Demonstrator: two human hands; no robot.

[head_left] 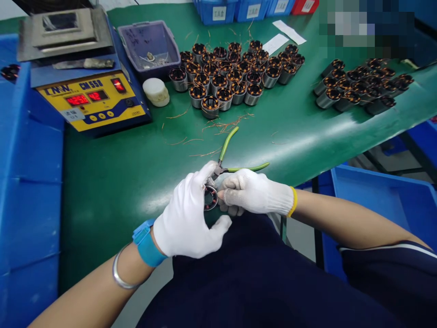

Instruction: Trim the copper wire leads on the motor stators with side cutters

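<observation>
My left hand, in a white glove, curls around a round motor stator near the table's front edge. The stator's ring end with copper windings faces up; the rest is hidden by the glove. My right hand, gloved with bare fingertips, is closed at the stator's right side, thumb and fingers pinched together. Whatever lies between those fingers is too small to make out. Just beyond both hands lie cutting pliers with green handles spread apart, their jaws partly hidden by the left fingers.
Several wound stators stand behind the hands, with another group to the right. Copper wire scraps litter the table. A yellow-fronted soldering unit, purple bin and white round block sit at left.
</observation>
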